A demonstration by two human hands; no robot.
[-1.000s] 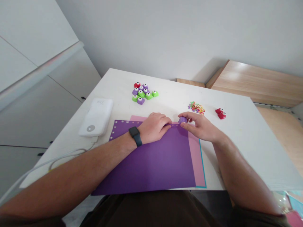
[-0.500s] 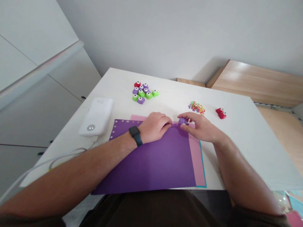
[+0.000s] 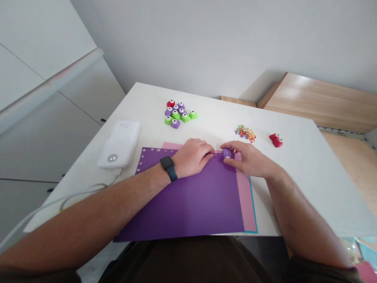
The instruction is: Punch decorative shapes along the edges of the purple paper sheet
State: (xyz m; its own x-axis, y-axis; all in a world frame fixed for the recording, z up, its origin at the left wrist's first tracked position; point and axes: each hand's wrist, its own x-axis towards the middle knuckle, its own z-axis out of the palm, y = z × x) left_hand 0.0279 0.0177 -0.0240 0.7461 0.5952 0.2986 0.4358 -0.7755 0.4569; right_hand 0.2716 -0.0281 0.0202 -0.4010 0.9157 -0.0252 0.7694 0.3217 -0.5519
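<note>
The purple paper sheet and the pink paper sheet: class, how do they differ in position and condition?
The purple paper sheet lies on top; the pink paper sheet lies partly beneath. Small cut-outs show along the purple paper sheet's far and left edges; the pink paper sheet's visible parts show none. Both rest on the white table.

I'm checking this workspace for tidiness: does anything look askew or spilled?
The purple sheet sits askew on the pink sheet: their edges don't line up. Small colourful pieces lie loose on the table, but heaped, so perhaps no spill.
</note>
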